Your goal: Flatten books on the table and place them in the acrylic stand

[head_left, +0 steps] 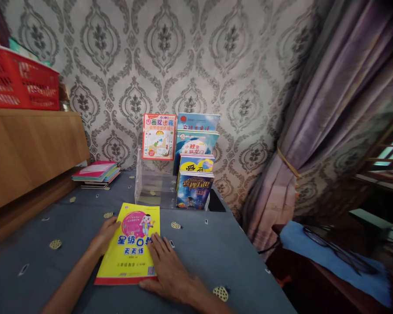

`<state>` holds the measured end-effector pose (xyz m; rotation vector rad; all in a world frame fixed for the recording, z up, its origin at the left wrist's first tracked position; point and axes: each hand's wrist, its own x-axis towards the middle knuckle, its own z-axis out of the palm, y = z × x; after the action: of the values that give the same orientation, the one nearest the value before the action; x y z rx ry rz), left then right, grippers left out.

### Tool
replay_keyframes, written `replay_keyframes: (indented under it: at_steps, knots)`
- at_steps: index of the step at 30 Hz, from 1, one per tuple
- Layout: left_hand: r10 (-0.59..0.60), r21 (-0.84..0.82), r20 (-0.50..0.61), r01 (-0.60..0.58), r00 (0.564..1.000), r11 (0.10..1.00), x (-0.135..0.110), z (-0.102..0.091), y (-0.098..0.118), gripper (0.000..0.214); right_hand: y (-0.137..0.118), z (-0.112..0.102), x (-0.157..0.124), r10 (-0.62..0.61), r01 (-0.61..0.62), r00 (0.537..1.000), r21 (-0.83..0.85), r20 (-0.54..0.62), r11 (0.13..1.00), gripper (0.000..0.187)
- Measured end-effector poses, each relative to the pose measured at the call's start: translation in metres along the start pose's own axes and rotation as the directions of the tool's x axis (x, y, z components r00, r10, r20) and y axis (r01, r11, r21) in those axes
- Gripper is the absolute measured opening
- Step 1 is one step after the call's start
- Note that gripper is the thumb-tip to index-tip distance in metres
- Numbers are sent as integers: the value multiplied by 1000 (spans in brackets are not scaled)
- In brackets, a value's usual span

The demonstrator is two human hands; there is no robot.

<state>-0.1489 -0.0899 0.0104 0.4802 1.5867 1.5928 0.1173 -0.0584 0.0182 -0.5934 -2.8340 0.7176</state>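
Observation:
A yellow children's book (131,250) lies flat on the grey-blue cloth of the table (216,257), right in front of me. My left hand (105,234) rests against the book's left edge, fingers curled along it. My right hand (170,270) lies on the book's lower right corner with fingers stretched out flat and the thumb along the bottom edge. Behind the book stands a clear acrylic display rack (150,185) holding a red-bordered book (159,136) in its left column and several stacked books (195,170) in its right column.
A pile of thin books (97,173) lies at the back left of the table, next to a wooden cabinet (29,152) with a red plastic basket (19,80) on top. Purple curtains (314,131) hang on the right, above a blue cloth (334,261) on a lower surface.

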Motion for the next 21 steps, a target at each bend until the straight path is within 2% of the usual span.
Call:
replay_keyframes:
  at_steps: [2, 4, 7, 9, 12, 14, 16, 18, 21]
  knots:
    - [-50, -35, -13, 50, 999, 998, -19, 1, -2, 24, 1, -1, -1, -21, 20, 1000, 14, 17, 1000, 98]
    - [-85, -85, -79, 79, 993, 993, -35, 3, 0, 20, 1, -5, -1, -37, 35, 998, 40, 45, 999, 99]
    - [-143, -197, -155, 112, 977, 974, -47, 5, 8, 11, -2, -12, -2, -23, 15, 996, 86, 85, 996, 101]
    - [-156, -266, -131, 117, 979, 957, -51, 7, 13, 6, -5, -17, -2, 29, -42, 993, 118, 113, 992, 98]
    - [-141, -320, -93, 104, 986, 942, -53, 10, 17, 10, -8, -19, -1, 107, -128, 986, 164, 128, 978, 91]
    - [-114, -331, -109, 72, 988, 941, -56, 12, 18, 11, -7, -15, 0, 122, -134, 990, 220, 69, 966, 86]
    - [-72, -336, -119, 28, 990, 941, -58, 14, 19, 15, -3, -9, 4, 127, -108, 991, 318, -40, 942, 81]
    - [-12, -329, -109, -24, 994, 944, -61, 17, 21, 24, 2, -1, 10, 175, -103, 976, 434, -131, 895, 80]
    - [107, -290, -106, -133, 989, 948, -65, 20, 25, 37, 12, 6, 22, 288, -151, 944, 564, -161, 812, 89]
